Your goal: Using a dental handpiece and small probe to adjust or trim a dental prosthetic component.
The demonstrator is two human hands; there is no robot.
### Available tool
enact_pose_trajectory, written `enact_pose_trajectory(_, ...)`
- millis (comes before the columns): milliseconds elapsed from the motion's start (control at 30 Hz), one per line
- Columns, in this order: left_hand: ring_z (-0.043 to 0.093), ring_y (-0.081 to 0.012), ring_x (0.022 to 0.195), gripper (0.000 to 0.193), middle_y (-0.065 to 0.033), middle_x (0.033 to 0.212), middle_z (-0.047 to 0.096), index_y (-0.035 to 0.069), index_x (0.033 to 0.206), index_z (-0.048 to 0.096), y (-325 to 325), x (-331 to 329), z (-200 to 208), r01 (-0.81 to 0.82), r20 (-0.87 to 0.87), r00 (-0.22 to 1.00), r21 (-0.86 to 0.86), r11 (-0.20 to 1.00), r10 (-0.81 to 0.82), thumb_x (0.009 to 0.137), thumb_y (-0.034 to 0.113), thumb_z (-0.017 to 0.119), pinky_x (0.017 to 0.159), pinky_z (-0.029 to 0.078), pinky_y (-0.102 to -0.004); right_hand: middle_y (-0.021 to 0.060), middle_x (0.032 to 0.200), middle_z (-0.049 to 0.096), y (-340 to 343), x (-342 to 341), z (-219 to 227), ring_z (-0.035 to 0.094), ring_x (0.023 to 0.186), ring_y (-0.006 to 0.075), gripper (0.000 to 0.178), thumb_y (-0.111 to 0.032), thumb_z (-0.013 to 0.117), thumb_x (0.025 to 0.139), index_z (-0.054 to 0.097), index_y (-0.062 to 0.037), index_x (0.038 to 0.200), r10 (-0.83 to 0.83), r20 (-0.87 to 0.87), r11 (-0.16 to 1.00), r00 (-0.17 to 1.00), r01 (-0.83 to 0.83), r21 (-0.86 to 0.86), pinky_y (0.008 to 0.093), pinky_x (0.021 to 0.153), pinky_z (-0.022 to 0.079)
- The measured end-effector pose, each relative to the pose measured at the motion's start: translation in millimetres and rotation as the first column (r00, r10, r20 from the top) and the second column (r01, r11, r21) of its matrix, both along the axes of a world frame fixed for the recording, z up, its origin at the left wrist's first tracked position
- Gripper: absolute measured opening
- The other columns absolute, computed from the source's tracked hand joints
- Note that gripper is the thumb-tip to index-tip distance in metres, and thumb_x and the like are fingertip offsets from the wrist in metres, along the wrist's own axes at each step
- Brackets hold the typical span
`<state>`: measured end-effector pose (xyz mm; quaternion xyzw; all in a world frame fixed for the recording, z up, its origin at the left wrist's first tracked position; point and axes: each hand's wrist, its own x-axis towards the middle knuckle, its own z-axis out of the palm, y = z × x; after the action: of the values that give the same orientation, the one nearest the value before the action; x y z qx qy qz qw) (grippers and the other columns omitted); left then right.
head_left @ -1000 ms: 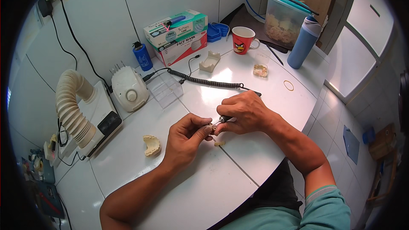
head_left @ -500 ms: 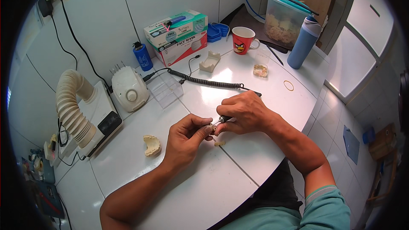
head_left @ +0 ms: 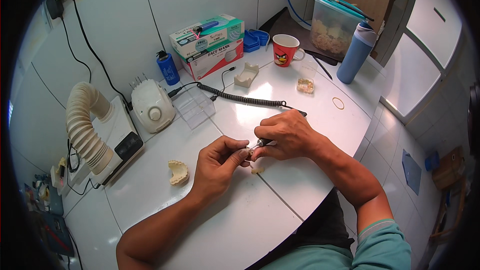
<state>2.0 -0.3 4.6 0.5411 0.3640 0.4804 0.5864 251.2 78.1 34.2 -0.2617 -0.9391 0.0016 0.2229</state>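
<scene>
Workpiece (head_left: 251, 152), small and mostly covered by fingertips, is to the right of the cast (head_left: 178, 172) and slightly beyond it, held above the table (head_left: 220, 225). A pale fragment (head_left: 257, 171) lies on the table, level with the cast and well to its right. The left hand (head_left: 220, 161), just right of the cast, has its thumb and fingers clamped on the workpiece. The right hand (head_left: 287, 132), farther right of the cast, has its fingers wrapped round the drill (head_left: 263, 142); whether the thin tip touches the workpiece is too small to tell. To work well here, I would keep the pinch firm, brace one hand against the other, use light strokes and keep the left fingertips out of the tip's line. The left forearm slants up past the cast's right side, its wrist nearly straight; the right elbow is bent, with the back of the hand uppermost. Beyond the cast are the control unit (head_left: 152, 112), leftward, the coiled cord (head_left: 240, 98), rightward, and, farther right, the mug (head_left: 283, 55).
</scene>
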Motion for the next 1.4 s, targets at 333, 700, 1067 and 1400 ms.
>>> enact_pose_trajectory(333,0.077,-0.0157,0.103,0.017,-0.0128,0.115,0.08,-0.002,0.127,0.068,1.2,-1.2,-3.4,-0.01,0.051,0.999,-0.028,1.0,0.012,0.112,0.007,0.071,0.093,0.066,-0.0318,0.0005,0.072,0.064,-1.9,-2.4,-2.3,0.069,0.063,0.0252,0.058,-0.066,0.083,0.092,0.065,-0.0121,0.084,-0.062,-0.078,0.998,0.995,0.062,0.001,0.0417,0.052,0.048)
enact_pose_trajectory(700,0.079,-0.0202,0.11,0.013,-0.0131,0.118,0.081,0.0,0.123,0.069,1.1,0.4,-4.4,0.0,0.051,0.999,0.012,1.0,0.0,0.112,0.005,0.071,0.093,0.065,-0.0329,0.0019,0.07,0.064,4.3,-0.9,-1.9,0.065,0.059,0.0269,0.055,-0.059,0.087,0.092,0.062,-0.0112,0.081,-0.088,-0.108,0.996,0.99,0.091,0.024,0.0426,0.052,0.047)
enact_pose_trajectory(1067,0.08,-0.0228,0.111,0.015,-0.0138,0.119,0.081,0.001,0.121,0.068,2.4,-0.7,-7.8,0.021,0.093,0.995,-0.012,1.0,-0.02,0.108,0.003,0.076,0.092,0.065,-0.0322,0.0021,0.07,0.064,3.2,0.2,-3.3,0.066,0.059,0.0264,0.054,-0.057,0.087,0.093,0.062,-0.0111,0.082,-0.08,-0.114,0.996,0.99,0.083,0.025,0.0421,0.053,0.048)
enact_pose_trajectory(1400,0.076,-0.015,0.111,0.033,-0.0102,0.119,0.08,0.0,0.135,0.067,1.0,1.3,-0.7,0.045,0.072,0.997,-0.038,0.998,-0.042,0.104,0.0,0.08,0.099,0.064,-0.0311,0.0022,0.072,0.065,3.4,-0.4,-3.4,0.068,0.061,0.027,0.055,-0.059,0.085,0.094,0.062,-0.011,0.083,-0.074,-0.093,0.997,0.993,0.075,0.008,0.0431,0.053,0.049)
